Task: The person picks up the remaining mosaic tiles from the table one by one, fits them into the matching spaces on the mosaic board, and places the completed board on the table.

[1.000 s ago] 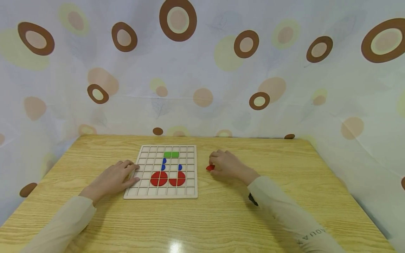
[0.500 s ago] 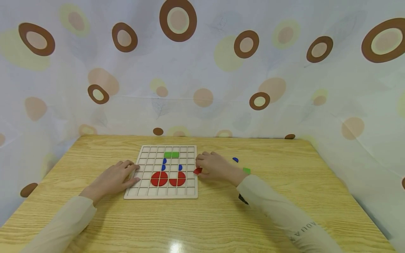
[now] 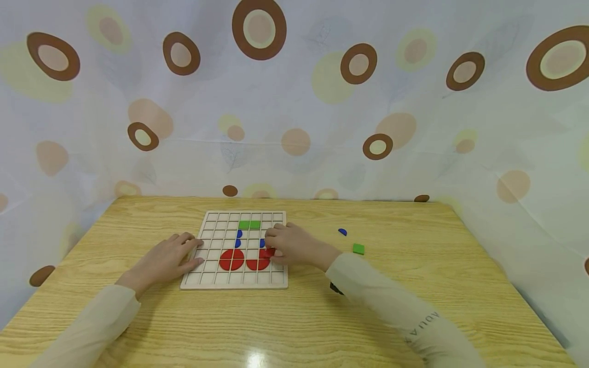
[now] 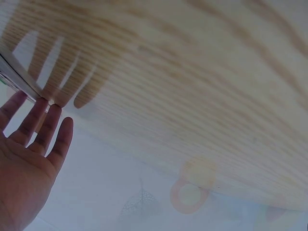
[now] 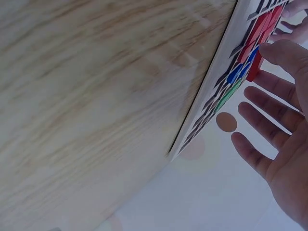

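Note:
A white grid board [image 3: 211, 278] lies on the table, and my left hand [image 3: 165, 259] touches its left edge. In the left wrist view the left fingers [image 4: 44, 130] are straight, with tips at the board's side. My right hand [image 3: 294, 245] is over the board's right part, pinching a red quarter-circle piece [image 5: 255, 69] between thumb and index finger. Under it sits a red round shape [image 3: 255, 265], partly hidden by the hand. A full red circle [image 3: 231, 260], two green squares [image 3: 249, 225] and several blue half-circles [image 3: 239, 234] sit in the grid.
Right of the board, a loose blue half-circle [image 3: 342, 232] and a green square [image 3: 358, 249] lie on the wooden table [image 3: 294, 327]. A patterned curtain [image 3: 294, 102] hangs behind the table and along its sides.
My right hand has carried the red quarter-circle piece left from the table to over the board. The loose blue and green pieces came into view behind it. My left hand has stayed still.

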{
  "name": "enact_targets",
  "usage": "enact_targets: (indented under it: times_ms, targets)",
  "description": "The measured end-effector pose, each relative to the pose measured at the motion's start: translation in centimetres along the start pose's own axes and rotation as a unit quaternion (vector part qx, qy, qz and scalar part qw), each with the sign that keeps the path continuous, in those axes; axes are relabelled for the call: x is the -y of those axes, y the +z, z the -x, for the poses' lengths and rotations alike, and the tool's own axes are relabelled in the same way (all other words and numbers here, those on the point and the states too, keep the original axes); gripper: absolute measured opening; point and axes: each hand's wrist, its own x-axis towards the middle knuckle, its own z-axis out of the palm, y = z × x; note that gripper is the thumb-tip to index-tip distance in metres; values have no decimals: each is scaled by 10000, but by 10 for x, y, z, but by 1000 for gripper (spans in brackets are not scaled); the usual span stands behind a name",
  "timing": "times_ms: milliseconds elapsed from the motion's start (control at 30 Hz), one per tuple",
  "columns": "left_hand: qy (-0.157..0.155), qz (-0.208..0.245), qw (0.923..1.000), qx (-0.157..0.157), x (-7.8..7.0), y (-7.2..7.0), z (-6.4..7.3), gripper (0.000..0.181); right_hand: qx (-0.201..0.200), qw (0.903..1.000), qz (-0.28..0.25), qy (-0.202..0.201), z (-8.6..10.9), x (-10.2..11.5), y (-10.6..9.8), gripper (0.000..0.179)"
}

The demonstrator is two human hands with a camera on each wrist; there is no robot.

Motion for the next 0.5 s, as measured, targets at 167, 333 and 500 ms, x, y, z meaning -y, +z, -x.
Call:
enact_targets:
  times_ms: [167, 333, 500]
  targets:
    - [68, -33, 10000, -58, 0, 0, 0, 44, -37, 9999, 88, -76, -9, 5, -1, 23]
    - [87, -33, 9999, -106, 0, -1, 1, 44, -81, 9997, 92, -188, -16, 8, -1, 19]
    - [114, -66, 9998, -131, 0, 0, 1, 43, 41, 10000, -30, -79, -22, 10, 0, 20]
